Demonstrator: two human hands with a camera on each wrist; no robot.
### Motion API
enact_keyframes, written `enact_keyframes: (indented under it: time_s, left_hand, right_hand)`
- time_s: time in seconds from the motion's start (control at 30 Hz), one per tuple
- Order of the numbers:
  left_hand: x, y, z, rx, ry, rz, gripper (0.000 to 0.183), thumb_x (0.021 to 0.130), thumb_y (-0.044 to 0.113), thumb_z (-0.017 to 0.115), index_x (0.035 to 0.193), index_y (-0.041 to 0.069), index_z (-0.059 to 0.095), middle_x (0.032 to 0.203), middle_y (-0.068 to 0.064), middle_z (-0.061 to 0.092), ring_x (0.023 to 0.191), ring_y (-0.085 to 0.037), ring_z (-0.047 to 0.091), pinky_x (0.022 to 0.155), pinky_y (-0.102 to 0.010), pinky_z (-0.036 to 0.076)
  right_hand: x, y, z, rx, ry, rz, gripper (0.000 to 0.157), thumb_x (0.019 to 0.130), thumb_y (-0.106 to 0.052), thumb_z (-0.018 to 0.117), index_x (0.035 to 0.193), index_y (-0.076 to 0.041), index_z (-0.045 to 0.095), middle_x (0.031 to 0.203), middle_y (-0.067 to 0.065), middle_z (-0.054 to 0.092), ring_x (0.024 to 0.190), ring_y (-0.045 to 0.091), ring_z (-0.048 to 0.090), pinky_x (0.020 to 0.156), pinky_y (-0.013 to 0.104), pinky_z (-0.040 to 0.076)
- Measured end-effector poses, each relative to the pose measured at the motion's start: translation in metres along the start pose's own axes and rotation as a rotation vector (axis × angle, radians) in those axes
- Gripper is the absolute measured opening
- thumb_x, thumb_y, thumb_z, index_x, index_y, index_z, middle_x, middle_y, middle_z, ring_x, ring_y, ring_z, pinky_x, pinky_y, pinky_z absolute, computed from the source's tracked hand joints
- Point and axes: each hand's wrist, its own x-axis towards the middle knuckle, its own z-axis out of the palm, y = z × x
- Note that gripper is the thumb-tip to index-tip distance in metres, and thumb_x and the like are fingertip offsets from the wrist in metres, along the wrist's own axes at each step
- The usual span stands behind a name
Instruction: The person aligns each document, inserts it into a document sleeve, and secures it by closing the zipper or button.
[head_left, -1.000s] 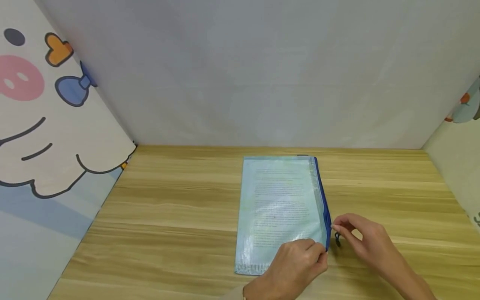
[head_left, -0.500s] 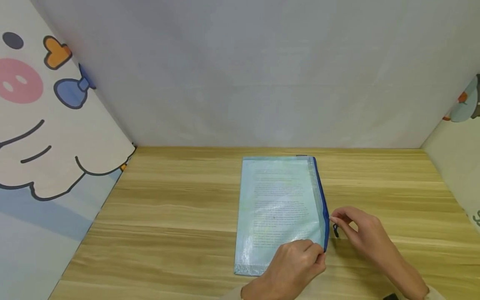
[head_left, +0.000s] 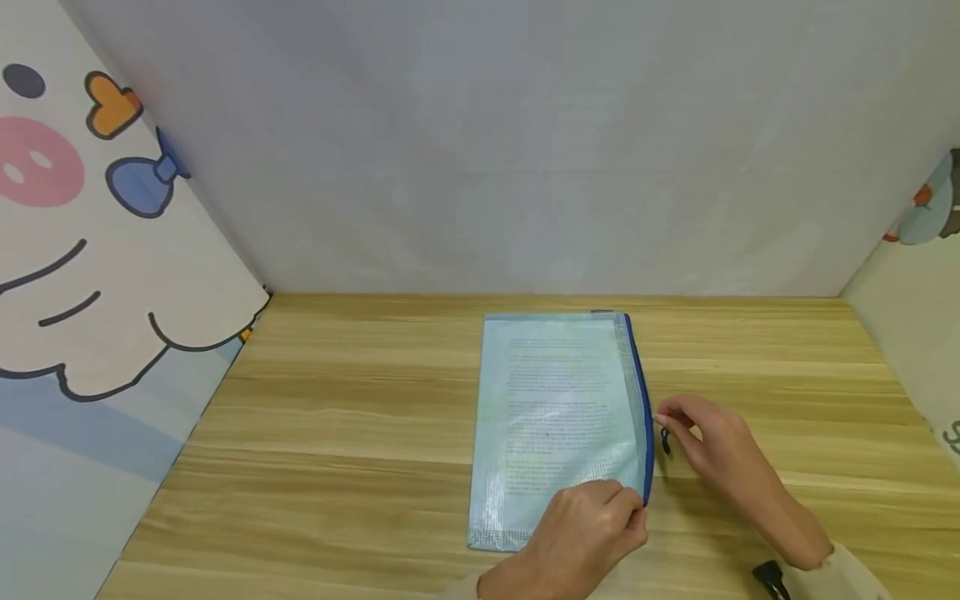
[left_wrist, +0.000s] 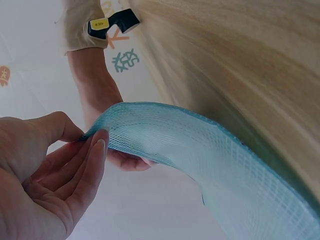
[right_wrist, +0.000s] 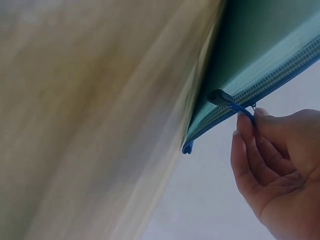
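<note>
A pale blue mesh zipper pouch [head_left: 555, 400] with a printed sheet inside lies on the table, its dark blue zipper [head_left: 640, 375] along the right side. My left hand [head_left: 581, 533] pinches the pouch's near right corner; in the left wrist view that end of the pouch [left_wrist: 165, 130] curves up off the wood. My right hand [head_left: 708, 433] pinches the zipper pull about midway along the right edge. In the right wrist view, a dark blue cord loop [right_wrist: 240, 107] hangs from the pull beside the thumb and fingertips [right_wrist: 246, 120].
The wooden table [head_left: 322, 433] meets a pale back wall [head_left: 525, 150]. A cartoon-printed panel [head_left: 97, 250] stands along the left, another printed panel [head_left: 915, 333] along the right. A black strap end [head_left: 770, 575] shows by the right sleeve [head_left: 840, 575].
My right hand has moved away from me along the pouch's right edge, taking the zipper pull with it. The left hand keeps its pinch on the corner, shifting slightly left.
</note>
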Motion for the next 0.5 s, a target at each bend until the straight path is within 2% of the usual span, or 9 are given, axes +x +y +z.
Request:
enact_keyframes:
  time_s: [0.2,0.43,0.5]
  left_hand:
    - [-0.001,0.0,0.0,0.012,0.005,0.0,0.022,0.067,0.003,0.086,0.071,0.013,0.067,0.065,0.008,0.058,0.057,-0.001,0.051,0.056,-0.005,0.039]
    - [-0.003,0.0,-0.001,0.016,-0.002,0.009,0.021,0.069,0.004,0.086,0.072,0.013,0.067,0.065,0.008,0.058,0.057,-0.001,0.051,0.057,-0.004,0.039]
    - [-0.003,0.0,0.0,0.018,-0.002,0.01,0.021,0.069,0.004,0.086,0.072,0.014,0.067,0.065,0.008,0.058,0.057,-0.001,0.052,0.057,-0.005,0.039]
  right_hand:
    - [0.004,0.003,0.002,-0.021,-0.014,0.02,0.022,0.077,0.014,0.081,0.086,-0.004,0.07,0.08,0.0,0.07,0.071,0.009,0.063,0.064,0.016,0.05]
    - [0.012,0.009,0.007,-0.015,-0.037,0.038,0.02,0.08,0.013,0.08,0.088,-0.003,0.071,0.08,0.002,0.07,0.07,0.012,0.063,0.06,0.032,0.056]
    - [0.014,0.011,0.008,-0.018,-0.029,0.028,0.021,0.079,0.013,0.08,0.087,-0.004,0.07,0.079,0.001,0.069,0.068,0.011,0.061,0.059,0.031,0.055]
